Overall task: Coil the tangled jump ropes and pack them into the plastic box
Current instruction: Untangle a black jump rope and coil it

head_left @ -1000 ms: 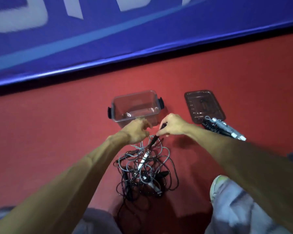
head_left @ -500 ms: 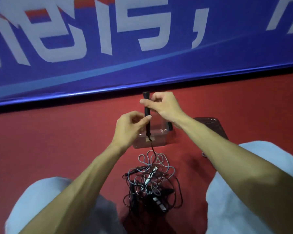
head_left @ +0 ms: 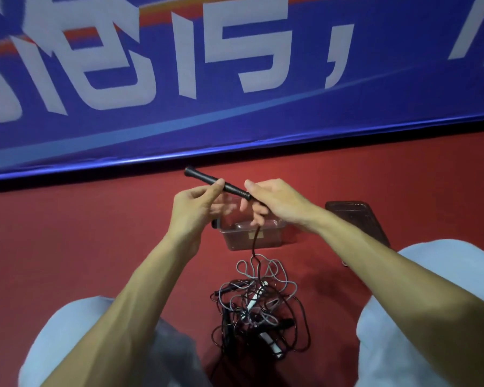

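Ribbed black handle (head_left: pixel 232 187) in pinch grip of left hand (head_left: pixel 193 205) and right hand (head_left: pixel 277 201), above clear plastic box (head_left: pixel 268 241).

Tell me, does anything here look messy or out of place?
Yes. The jump ropes lie in a tangled heap of black and grey cords on the red floor, just in front of the plastic box. Only one black handle is up out of it, held by the left hand and right hand.

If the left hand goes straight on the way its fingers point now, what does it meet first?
Most likely the right hand, close across the slim black jump-rope handle that the left hand pinches too. Depth is unclear from this single view.
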The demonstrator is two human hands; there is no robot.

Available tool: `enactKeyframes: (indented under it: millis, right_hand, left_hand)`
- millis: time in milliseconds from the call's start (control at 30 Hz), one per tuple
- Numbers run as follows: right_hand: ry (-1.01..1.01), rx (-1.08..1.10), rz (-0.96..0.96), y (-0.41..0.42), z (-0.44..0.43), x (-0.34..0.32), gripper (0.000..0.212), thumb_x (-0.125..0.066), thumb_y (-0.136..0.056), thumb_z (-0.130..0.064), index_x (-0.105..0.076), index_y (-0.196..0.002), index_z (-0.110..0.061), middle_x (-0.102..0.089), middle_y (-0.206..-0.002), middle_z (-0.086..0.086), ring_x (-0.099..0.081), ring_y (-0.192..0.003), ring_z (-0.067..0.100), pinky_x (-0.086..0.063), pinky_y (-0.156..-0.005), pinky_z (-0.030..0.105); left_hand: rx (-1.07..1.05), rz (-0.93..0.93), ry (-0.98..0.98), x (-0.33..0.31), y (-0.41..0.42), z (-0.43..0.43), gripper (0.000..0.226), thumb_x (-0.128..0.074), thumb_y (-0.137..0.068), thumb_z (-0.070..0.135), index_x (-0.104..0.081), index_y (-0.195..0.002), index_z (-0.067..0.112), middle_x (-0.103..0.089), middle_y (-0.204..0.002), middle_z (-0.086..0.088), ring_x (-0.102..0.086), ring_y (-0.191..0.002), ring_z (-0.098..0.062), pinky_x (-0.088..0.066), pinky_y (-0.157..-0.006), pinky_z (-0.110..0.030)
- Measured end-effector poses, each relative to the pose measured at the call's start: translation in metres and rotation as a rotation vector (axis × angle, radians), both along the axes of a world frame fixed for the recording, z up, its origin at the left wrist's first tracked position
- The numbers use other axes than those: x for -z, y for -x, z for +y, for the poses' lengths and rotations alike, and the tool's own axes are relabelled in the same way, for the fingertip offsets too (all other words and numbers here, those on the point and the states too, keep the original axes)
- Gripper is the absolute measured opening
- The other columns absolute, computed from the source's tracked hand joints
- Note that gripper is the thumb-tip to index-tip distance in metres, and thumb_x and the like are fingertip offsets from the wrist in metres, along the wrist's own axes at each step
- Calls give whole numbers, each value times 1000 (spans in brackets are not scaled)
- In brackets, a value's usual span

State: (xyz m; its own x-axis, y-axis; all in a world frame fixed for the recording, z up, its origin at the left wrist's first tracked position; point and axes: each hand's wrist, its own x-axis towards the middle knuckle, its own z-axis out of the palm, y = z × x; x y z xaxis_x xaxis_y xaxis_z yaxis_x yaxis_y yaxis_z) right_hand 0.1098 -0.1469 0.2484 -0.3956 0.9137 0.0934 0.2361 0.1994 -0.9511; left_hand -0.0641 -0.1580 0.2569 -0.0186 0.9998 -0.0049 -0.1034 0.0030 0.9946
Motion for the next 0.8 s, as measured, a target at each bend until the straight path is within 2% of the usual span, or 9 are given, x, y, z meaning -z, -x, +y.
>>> enactKeyframes:
  millis: [100, 200, 267, 333, 367, 467, 567, 667, 800]
  right_hand:
    - [-70, 119, -35, -4, 2, -2, 45, -46, -101, -37, -61, -68, -11, -33, -44, -10, -37, -41, 9, -49, -59, 33]
    - [-134, 216, -98, -7, 3, -3, 48, -49, -99, -43, -57, -59, -17, -36, -40, -12, -39, -40, 7, -42, -51, 25]
    - [-113, 206, -35, -6, 2, -7, 49, -49, -99, -41, -56, -59, -15, -35, -40, -12, -36, -40, 8, -39, -48, 24]
    - [-70, 185, 73, -6, 2, -11, 49, -48, -100, -37, -56, -60, -11, -33, -40, -13, -32, -38, 7, -35, -46, 25]
    - [-58, 175, 111, -7, 2, -13, 48, -48, -101, -35, -57, -61, -9, -33, -40, -12, -31, -38, 7, -34, -45, 24]
    - [-18, 134, 240, -4, -2, -11, 46, -47, -101, -34, -61, -66, -7, -34, -44, -7, -32, -40, 9, -36, -47, 24]
    - [-9, 118, 264, -1, -2, -3, 42, -42, -103, -34, -61, -76, -8, -46, -52, 1, -44, -48, 16, -45, -58, 31]
    - [-54, 182, 73, -7, 9, 16, 34, -50, -101, -28, -62, -82, -3, -56, -63, 3, -54, -59, 17, -46, -68, 33]
    - [-213, 218, -343, -11, 13, 40, 8, -63, -91, -23, -66, -84, -24, -68, -82, -3, -61, -75, 15, -46, -74, 32]
  left_hand:
    - [-102, 401, -129, 6, -1, -1, 41, -59, -97, 33, -67, -69, 3, -64, -57, -11, -62, -52, -24, -46, -45, -25]
    - [-338, 751, -497, 15, -2, 1, 40, -51, -98, 34, -53, -69, 6, -54, -69, -5, -51, -66, -21, -39, -60, -32]
    - [-224, 844, -663, 15, -1, 2, 24, -47, -98, 35, -59, -91, 15, -48, -90, 7, -52, -84, -11, -42, -74, -28]
    - [-40, 899, -680, 18, -2, 3, 30, -39, -100, 39, -60, -102, 19, -52, -95, 6, -54, -90, -18, -44, -77, -34]
    - [-2, 912, -633, 20, -4, 1, 31, -34, -102, 40, -56, -97, 19, -54, -88, 4, -54, -84, -21, -42, -72, -38]
    - [-119, 1038, -554, 25, -16, -9, 45, -14, -98, 50, -40, -81, 17, -48, -66, 3, -49, -64, -29, -32, -59, -39]
    - [-176, 909, -527, 20, -24, -12, 57, -11, -97, 53, -47, -85, 10, -54, -64, -1, -55, -64, -33, -41, -61, -43]
    - [-156, 710, -405, 15, -23, -1, 55, -22, -105, 45, -50, -79, 5, -54, -65, 0, -49, -60, -23, -38, -61, -41]
    - [-129, 141, -188, 4, -21, 2, 47, -27, -105, 42, -45, -69, 19, -33, -48, 9, -26, -40, -11, -24, -44, -25]
